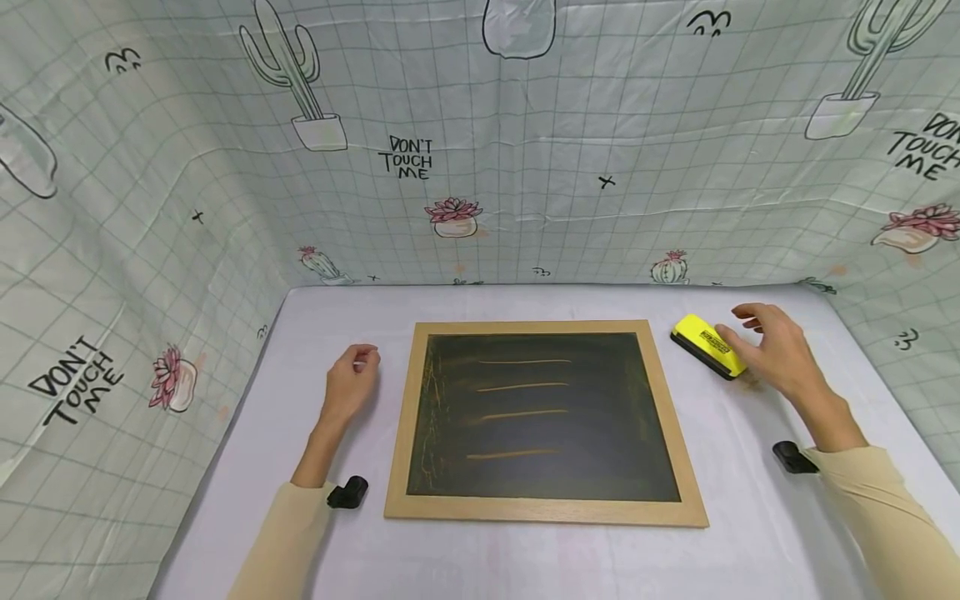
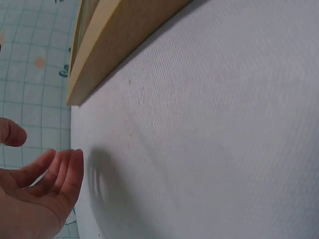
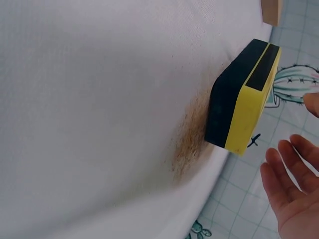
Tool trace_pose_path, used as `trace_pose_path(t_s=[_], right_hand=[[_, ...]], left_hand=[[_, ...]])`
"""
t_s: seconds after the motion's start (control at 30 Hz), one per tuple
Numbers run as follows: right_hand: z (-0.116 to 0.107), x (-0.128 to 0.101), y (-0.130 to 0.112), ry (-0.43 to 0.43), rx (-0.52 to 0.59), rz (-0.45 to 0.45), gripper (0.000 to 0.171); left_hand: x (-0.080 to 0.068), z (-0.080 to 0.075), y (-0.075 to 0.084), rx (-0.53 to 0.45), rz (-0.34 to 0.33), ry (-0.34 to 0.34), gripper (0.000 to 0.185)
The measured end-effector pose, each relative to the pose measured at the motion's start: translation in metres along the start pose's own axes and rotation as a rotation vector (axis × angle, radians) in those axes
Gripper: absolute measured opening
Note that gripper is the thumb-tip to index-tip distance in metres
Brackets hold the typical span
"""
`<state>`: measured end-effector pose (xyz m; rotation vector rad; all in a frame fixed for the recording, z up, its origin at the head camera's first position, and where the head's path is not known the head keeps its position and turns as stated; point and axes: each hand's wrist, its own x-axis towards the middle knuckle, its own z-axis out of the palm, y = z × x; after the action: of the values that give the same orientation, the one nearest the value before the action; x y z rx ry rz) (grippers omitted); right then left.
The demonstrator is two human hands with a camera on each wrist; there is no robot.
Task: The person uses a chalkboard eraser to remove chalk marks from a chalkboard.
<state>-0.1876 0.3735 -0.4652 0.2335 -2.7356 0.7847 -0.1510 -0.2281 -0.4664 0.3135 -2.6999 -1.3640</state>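
Observation:
A yellow chalkboard eraser (image 1: 705,343) with a black felt base lies on the white table, right of a wood-framed chalkboard (image 1: 546,510). Several short yellowish chalk lines run across the board, and faint smudges show along its left side. My right hand (image 1: 780,348) is over the eraser's right end, fingers loosely bent; in the right wrist view a gap separates the fingers (image 3: 281,181) from the eraser (image 3: 244,99). Left of the board, my left hand (image 1: 351,383) is held above the table with relaxed fingers and nothing in it.
Brownish chalk dust (image 3: 189,134) is scattered on the table beside the eraser. A cloth (image 1: 525,167) printed with a grid and cacti hangs behind and along the sides. Black wrist-worn devices (image 1: 348,492) sit at both sleeves.

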Motion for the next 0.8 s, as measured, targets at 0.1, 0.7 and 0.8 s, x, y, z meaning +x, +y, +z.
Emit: trace_pose_path(t_s=[0.1, 0.7, 0.8], right_hand=[[0.001, 0.001, -0.002, -0.026, 0.019, 0.013, 0.045], [0.014, 0.005, -0.005, -0.193, -0.007, 0.056, 0.067], [0.016, 0.005, -0.005, -0.223, -0.023, 0.070, 0.069]], left_hand=[[-0.002, 0.003, 0.002, -0.006, -0.022, -0.028, 0.036], [-0.019, 0.016, 0.009, -0.054, -0.051, -0.160, 0.034], [-0.020, 0.019, 0.009, -0.067, -0.052, -0.172, 0.032]])
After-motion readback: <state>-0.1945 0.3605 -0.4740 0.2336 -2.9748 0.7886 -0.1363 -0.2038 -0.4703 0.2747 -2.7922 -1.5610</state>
